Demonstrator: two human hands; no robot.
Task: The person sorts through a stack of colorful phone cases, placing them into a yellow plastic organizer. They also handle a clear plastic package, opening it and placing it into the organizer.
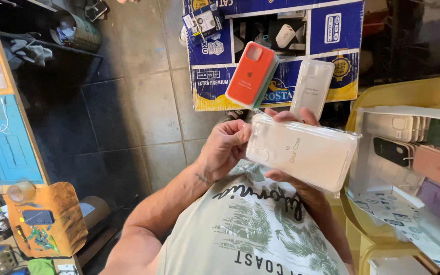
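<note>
I hold a clear phone case in a plastic sleeve (301,153) in front of my chest. My left hand (223,146) pinches its left end. My right hand (301,191) supports it from beneath, fingertips showing over its top edge. Behind it an orange phone case (250,74), stacked on a green one, and a second clear case (311,87) stick up like a fan. They seem held by my right hand too, though the grip is hidden.
A blue and yellow cardboard box (332,30) with more packaged cases stands open on the tiled floor (128,102) ahead. A yellow bin (408,94) at the right holds rows of phone cases. A workbench (6,142) with a blue mat, tape roll and tools runs along the left.
</note>
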